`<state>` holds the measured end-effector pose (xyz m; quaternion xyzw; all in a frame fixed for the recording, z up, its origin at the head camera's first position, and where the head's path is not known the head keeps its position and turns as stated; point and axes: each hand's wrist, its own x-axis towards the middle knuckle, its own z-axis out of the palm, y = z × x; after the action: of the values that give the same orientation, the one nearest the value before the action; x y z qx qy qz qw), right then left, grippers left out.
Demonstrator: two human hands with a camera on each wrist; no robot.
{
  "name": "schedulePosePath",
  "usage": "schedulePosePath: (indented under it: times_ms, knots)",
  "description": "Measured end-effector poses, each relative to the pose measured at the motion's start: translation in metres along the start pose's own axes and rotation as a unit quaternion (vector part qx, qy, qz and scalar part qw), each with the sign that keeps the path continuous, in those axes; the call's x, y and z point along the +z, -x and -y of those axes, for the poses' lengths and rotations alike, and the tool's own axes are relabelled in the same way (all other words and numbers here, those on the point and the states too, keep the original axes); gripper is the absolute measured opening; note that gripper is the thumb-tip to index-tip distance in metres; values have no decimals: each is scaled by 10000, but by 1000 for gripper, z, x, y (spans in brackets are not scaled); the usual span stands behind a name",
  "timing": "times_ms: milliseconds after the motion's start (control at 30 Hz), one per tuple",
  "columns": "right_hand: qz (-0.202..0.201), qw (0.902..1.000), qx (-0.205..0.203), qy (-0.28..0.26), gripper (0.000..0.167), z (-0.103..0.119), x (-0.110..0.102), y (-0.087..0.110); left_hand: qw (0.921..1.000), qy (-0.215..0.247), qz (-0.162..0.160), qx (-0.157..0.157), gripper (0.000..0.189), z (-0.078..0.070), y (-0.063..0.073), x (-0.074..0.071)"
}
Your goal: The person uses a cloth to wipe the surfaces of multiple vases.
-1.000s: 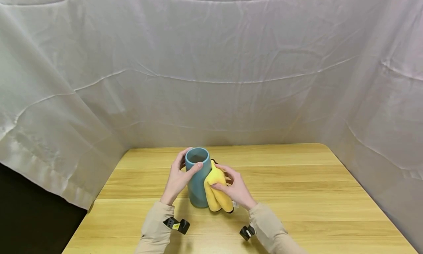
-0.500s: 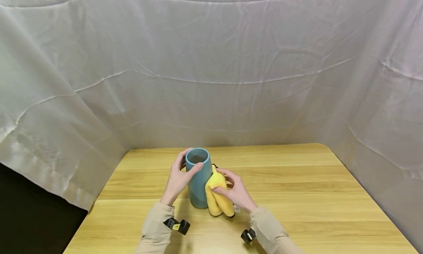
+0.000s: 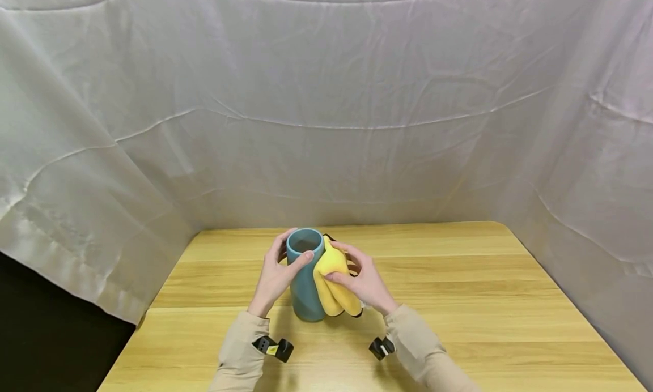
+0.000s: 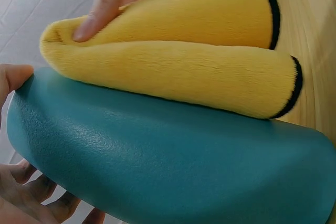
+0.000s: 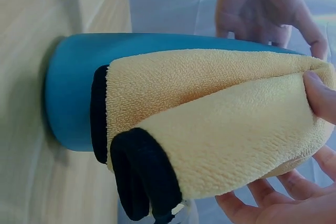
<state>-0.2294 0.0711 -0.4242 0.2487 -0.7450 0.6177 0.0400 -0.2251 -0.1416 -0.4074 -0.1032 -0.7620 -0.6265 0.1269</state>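
A blue-green vase (image 3: pixel 306 293) stands upright on the wooden table, its round mouth facing up. My left hand (image 3: pixel 275 276) grips it near the rim, thumb on the near side and fingers round the far left side. My right hand (image 3: pixel 363 281) pinches a folded yellow cloth (image 3: pixel 334 278) with dark edging, thumb in front and fingers behind. The cloth lies against the vase's right side. In the left wrist view the cloth (image 4: pixel 173 72) touches the vase (image 4: pixel 157 156) along its length. A white tag (image 5: pixel 181 206) shows at the cloth's lower corner in the right wrist view.
The wooden table (image 3: pixel 484 307) extends to both sides of the hands. Grey-white curtains (image 3: pixel 357 109) hang behind it and at the sides. A dark area (image 3: pixel 46 324) lies beyond the table's left edge.
My right hand has slid the cloth slightly down the vase's side, then back up, ending a little higher than before. The left hand and the vase have stayed in place.
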Motion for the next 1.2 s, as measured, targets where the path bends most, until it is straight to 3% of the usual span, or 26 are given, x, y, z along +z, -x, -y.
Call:
schedulePosePath:
  times_ms: [367,867,1200]
  knots:
    - [40,9997,-237,32,59,4,-3,-3,10000,-9,-3,-23,60,-1,0,0]
    - [-17,9981,607,134,61,-26,7,11,10000,-2,-34,-2,60,-1,0,0]
    - [-11,9991,400,116,61,-14,4,8,10000,-10,-16,-3,58,2,0,0]
